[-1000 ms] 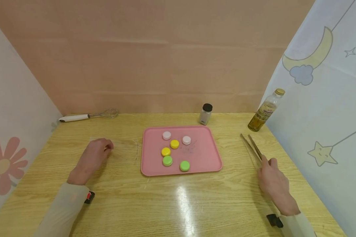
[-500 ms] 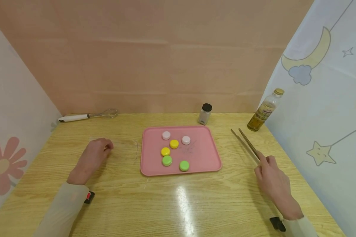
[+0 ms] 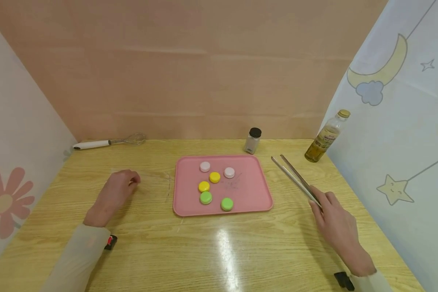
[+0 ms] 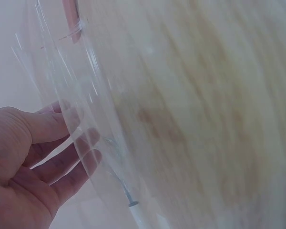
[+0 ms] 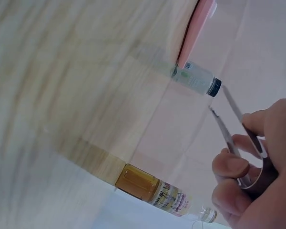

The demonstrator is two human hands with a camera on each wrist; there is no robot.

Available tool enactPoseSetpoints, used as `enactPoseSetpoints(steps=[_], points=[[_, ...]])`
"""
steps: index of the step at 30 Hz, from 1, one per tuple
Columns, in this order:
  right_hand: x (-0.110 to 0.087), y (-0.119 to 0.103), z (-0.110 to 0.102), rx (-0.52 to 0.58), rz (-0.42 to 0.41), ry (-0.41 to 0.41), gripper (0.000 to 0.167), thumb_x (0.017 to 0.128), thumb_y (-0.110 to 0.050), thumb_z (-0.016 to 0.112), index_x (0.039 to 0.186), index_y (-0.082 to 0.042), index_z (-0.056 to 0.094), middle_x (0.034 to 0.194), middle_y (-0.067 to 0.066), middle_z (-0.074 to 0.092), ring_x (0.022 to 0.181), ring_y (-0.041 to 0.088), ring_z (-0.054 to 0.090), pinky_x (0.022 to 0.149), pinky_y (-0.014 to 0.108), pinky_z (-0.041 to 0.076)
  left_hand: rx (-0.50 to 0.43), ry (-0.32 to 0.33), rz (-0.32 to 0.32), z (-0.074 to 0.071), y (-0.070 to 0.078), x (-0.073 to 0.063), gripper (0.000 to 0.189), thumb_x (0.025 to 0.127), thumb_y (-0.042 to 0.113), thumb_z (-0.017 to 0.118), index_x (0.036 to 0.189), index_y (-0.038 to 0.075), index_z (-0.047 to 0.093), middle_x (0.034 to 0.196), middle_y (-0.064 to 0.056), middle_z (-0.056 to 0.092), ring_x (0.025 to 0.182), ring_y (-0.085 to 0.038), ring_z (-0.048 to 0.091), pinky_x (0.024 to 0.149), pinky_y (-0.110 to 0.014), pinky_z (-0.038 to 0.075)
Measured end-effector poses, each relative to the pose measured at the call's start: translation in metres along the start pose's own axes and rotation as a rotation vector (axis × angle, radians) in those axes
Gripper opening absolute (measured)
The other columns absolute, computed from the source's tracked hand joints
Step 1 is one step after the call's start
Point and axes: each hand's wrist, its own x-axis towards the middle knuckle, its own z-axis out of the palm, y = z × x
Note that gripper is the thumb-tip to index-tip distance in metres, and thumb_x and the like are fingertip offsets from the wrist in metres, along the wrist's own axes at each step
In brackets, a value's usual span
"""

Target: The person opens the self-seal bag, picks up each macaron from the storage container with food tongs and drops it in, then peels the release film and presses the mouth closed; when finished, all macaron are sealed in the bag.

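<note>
My right hand (image 3: 336, 227) grips slim metal tongs (image 3: 295, 177) at the near end. Their two tips stand apart, just right of the pink tray (image 3: 253, 198). In the right wrist view the bent end of the tongs (image 5: 263, 179) lies within the fingers. On the tray are two white macarons (image 3: 229, 172), two yellow macarons (image 3: 214, 177) and two green macarons (image 3: 227, 204). Left of the tray, my left hand (image 3: 114, 196) pinches the edge of a clear plastic container (image 4: 88, 90); its full shape is hard to make out.
Behind the tray stands a small jar (image 3: 252, 142) with a black lid. An oil bottle (image 3: 324, 138) with a gold cap is at the back right. A whisk (image 3: 98, 144) lies at the back left. Walls enclose the wooden table (image 3: 190, 251) at the back and sides.
My right hand has swung the tips of the tongs leftward and slightly away, closer to the tray. My left hand and the macarons have stayed put.
</note>
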Motion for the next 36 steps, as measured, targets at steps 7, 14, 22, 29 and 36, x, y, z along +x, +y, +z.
enactPoseSetpoints(steps=[7, 14, 22, 29, 36], points=[[0.0006, -0.0046, -0.0016, 0.006, -0.087, 0.011, 0.044, 0.097, -0.018, 0.07, 0.139, -0.016, 0.061, 0.089, 0.0, 0.052, 0.045, 0.0, 0.019, 0.036, 0.023, 0.019, -0.011, 0.012, 0.004, 0.001, -0.0016, 0.0001, 0.008, 0.089, -0.01, 0.07, 0.091, -0.002, 0.073, 0.091, -0.016, 0.071, 0.082, -0.031, 0.067, 0.07, -0.045, 0.055], [-0.0006, -0.0085, -0.002, 0.004, -0.175, 0.0, 0.045, 0.095, -0.02, 0.071, 0.139, -0.021, 0.063, 0.092, -0.003, 0.054, 0.045, -0.003, 0.019, 0.037, 0.019, 0.019, -0.011, 0.008, 0.005, 0.0011, -0.0007, 0.0002, 0.008, 0.089, -0.009, 0.071, 0.091, -0.002, 0.073, 0.092, -0.016, 0.071, 0.083, -0.031, 0.068, 0.07, -0.045, 0.055], [-0.0024, -0.0068, -0.0043, 0.053, -0.291, -0.037, 0.04, 0.1, -0.029, 0.065, 0.139, -0.025, 0.063, 0.094, -0.012, 0.053, 0.049, -0.007, 0.017, 0.04, 0.013, 0.018, -0.029, 0.006, -0.014, 0.0005, -0.0002, -0.0008, 0.007, 0.091, -0.009, 0.069, 0.092, -0.002, 0.073, 0.092, -0.017, 0.071, 0.081, -0.029, 0.067, 0.068, -0.043, 0.054], [-0.0037, -0.0026, -0.0068, 0.127, -0.379, -0.122, 0.04, 0.099, -0.027, 0.066, 0.139, -0.024, 0.063, 0.098, -0.021, 0.051, 0.055, -0.008, 0.024, 0.045, 0.009, 0.02, -0.033, -0.001, -0.023, 0.0, -0.0002, -0.001, 0.008, 0.091, -0.009, 0.068, 0.092, -0.003, 0.072, 0.092, -0.017, 0.071, 0.079, -0.027, 0.065, 0.067, -0.041, 0.053], [-0.0055, -0.0006, -0.01, 0.167, -0.428, -0.184, 0.041, 0.095, -0.021, 0.072, 0.134, -0.026, 0.065, 0.101, -0.024, 0.05, 0.058, -0.011, 0.03, 0.048, 0.008, 0.024, -0.04, -0.017, -0.031, -0.0006, 0.0004, -0.0002, 0.008, 0.092, -0.009, 0.067, 0.092, -0.003, 0.072, 0.093, -0.016, 0.071, 0.079, -0.027, 0.065, 0.067, -0.041, 0.053]])
